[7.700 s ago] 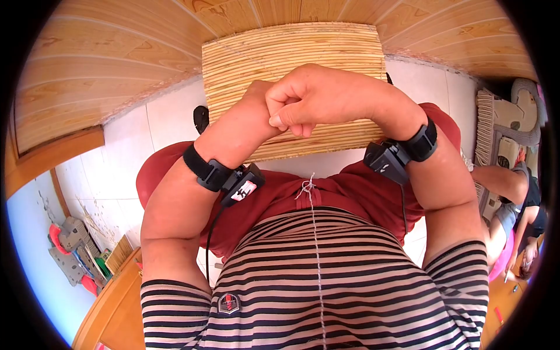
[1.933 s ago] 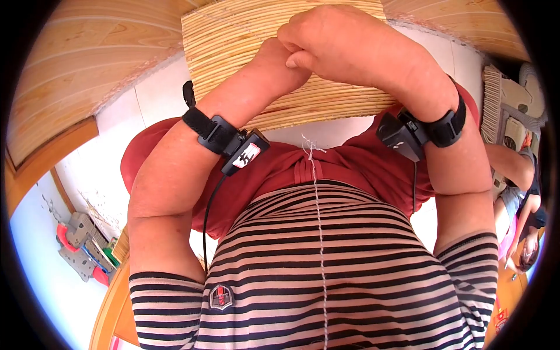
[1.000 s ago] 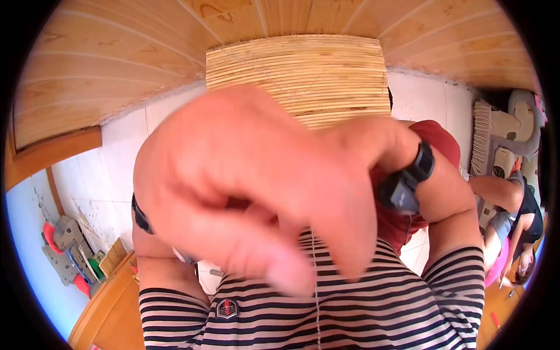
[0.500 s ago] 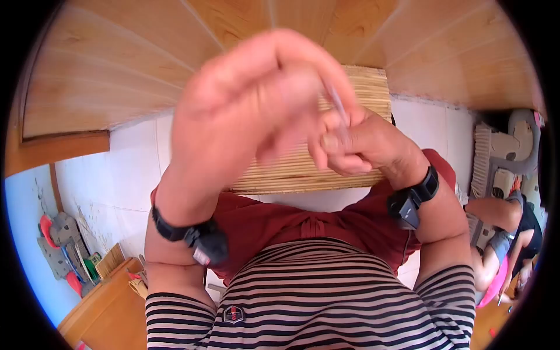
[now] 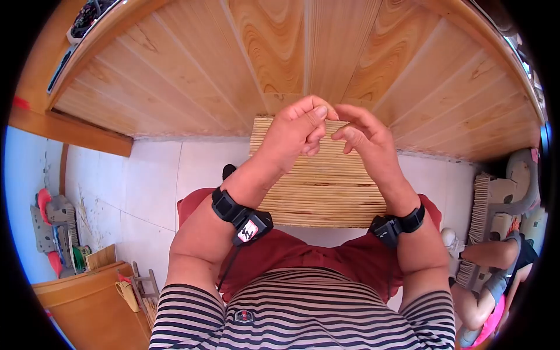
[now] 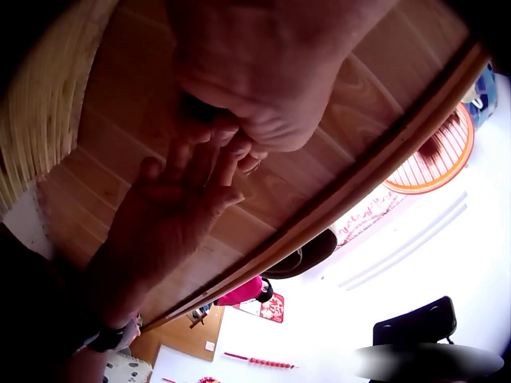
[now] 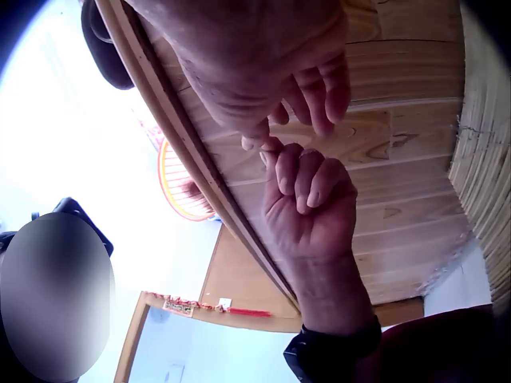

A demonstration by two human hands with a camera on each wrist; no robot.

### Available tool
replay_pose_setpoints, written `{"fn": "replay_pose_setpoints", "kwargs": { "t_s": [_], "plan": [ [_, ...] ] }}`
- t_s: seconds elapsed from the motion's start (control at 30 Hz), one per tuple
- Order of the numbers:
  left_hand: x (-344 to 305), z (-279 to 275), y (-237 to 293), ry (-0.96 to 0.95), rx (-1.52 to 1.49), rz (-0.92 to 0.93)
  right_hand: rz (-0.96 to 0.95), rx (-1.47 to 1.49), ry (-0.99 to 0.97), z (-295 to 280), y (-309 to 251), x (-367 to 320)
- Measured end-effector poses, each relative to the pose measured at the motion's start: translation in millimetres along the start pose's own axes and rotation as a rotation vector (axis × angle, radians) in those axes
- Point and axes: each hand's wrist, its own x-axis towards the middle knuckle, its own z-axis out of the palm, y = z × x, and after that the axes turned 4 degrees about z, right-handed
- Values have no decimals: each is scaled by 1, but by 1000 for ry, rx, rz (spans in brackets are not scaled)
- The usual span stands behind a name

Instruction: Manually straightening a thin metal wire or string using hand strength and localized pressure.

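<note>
Above a slatted mat (image 5: 324, 198) of thin straw-coloured sticks, both hands are raised with fingertips close together. The left hand (image 5: 294, 133) has its thumb and index finger together and the others curled; nothing can be made out between them. The right hand (image 5: 376, 146) has loosely bent, spread fingers, its index tip beside the left index tip. In the right wrist view, the curled left hand (image 7: 311, 207) nearly meets the right hand (image 7: 255, 72). The left wrist view has the right hand (image 6: 164, 223) below the left hand (image 6: 255, 80), whose fingers are shadowed.
A wood-panelled surface (image 5: 280, 58) rises beyond the mat. Red-trousered knees flank the mat's near edge over a tiled floor (image 5: 151, 181). A wooden cabinet (image 5: 96, 303) stands at lower left; another person (image 5: 490, 262) sits at right beside patterned seating (image 5: 501, 192).
The hands have drawn back from near the camera to above the mat. The right fingers have loosened. The white string seen on the shirt earlier is out of sight, and more panelling shows.
</note>
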Motion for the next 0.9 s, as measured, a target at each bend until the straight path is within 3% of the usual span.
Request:
{"fn": "replay_pose_setpoints", "kwargs": {
  "t_s": [0.23,0.4,0.5,0.63,0.8,0.87,0.9],
  "plan": [
    [3,20,2,-194,-258,24,-5,68,-66,-2,-13,-7],
    [2,28,4,-283,-263,-13,-160,-12,40,-4,-18,-6],
    [0,31,6,-305,-269,-16,-62,12,104,-6,-15,-7],
    [-5,37,10,-227,-75,-71,-47,-39,242,-2,-27,-10],
    [5,28,-5,-28,335,-46,13,-87,172,-8,-13,-2],
    [11,20,-12,-5,592,268,45,-79,166,-8,-8,5],
    [10,25,-12,-10,611,274,29,-104,157,-12,-8,1]
  ]
}}
